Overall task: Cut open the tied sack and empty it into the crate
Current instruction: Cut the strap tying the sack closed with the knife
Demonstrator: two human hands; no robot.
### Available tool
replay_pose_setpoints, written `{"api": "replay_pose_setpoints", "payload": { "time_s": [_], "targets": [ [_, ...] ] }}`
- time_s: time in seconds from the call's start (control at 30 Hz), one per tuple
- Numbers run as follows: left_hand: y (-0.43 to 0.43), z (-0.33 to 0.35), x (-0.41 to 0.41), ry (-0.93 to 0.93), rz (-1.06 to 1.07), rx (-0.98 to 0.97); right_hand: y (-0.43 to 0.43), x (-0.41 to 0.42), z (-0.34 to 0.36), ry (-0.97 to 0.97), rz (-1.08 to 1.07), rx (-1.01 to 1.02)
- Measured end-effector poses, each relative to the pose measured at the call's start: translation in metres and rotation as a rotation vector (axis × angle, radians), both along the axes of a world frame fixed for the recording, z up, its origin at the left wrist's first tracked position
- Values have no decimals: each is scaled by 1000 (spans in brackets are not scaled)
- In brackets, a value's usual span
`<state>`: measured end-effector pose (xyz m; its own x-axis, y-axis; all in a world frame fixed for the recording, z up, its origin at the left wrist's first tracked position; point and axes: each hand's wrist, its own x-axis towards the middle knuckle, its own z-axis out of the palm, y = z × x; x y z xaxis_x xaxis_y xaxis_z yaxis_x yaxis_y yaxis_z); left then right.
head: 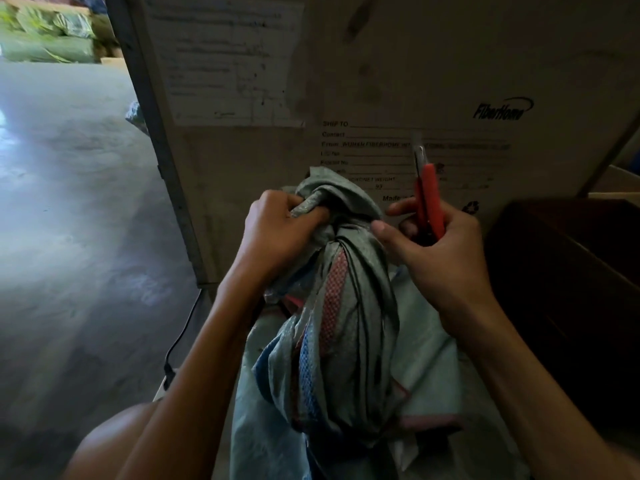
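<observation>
A pale green woven sack [349,306] with red and blue stripes stands in front of me, its neck twisted and bunched at the top. My left hand [277,230] grips the bunched neck from the left. In my right hand [440,251] I hold a red utility knife [429,199], blade end pointing up, just right of the neck. My right thumb rests against the twisted fabric. Thin dark cord runs down the sack's side.
A tall wooden crate panel [398,81] with shipping print and a paper label stands right behind the sack. A dark box [561,292] sits at the right. Concrete floor [76,220] stretches left, with a black cable [183,334] and green sacks [45,32] far back.
</observation>
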<state>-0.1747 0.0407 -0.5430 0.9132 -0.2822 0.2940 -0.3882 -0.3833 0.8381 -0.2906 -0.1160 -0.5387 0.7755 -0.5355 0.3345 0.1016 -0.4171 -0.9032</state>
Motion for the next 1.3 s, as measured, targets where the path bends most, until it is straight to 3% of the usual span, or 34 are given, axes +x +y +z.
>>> {"api": "replay_pose_setpoints", "payload": {
  "time_s": [0.07, 0.2, 0.37, 0.5, 0.67, 0.83, 0.93, 0.97, 1.0, 1.03, 1.1, 1.13, 1.2, 1.3],
  "targets": [
    [-2, 1, -4, 31, 26, -13, 7, 0, -2, 15, 52, 21],
    [-3, 4, -2, 168, -114, -80, 10, 6, -10, 127, -95, -197],
    [10, 8, -1, 310, -285, -82, 12, 11, -13, 208, -75, -205],
    [29, 9, 9, 421, -97, -145, 9, 1, 10, 143, 133, 162],
    [32, 13, 15, 404, -98, -122, 3, -11, 27, 34, 364, 300],
    [28, 6, 18, 182, -250, -471, -12, -6, 16, 9, 323, 651],
    [19, 1, 29, 110, 0, -792, -22, 0, 10, -34, 226, 946],
    [16, -3, 32, 95, 164, -763, -28, 3, 6, -46, 215, 1061],
    [14, -11, 34, 82, 312, -561, -32, 6, 2, -52, 230, 1171],
    [14, -22, 39, 109, 337, -231, -34, 8, 0, -52, 273, 1254],
    [14, -39, 34, 363, 29, 269, -36, 10, -4, 6, 256, 1289],
    [13, -44, 27, 522, -176, 311, -35, 10, -4, 35, 244, 1280],
    [6, -46, 8, 766, -424, -24, -31, 14, -9, 118, 176, 1220],
    [-16, -46, -12, 762, -405, -578, -21, 17, -15, 187, 78, 1020]
  ]
}}
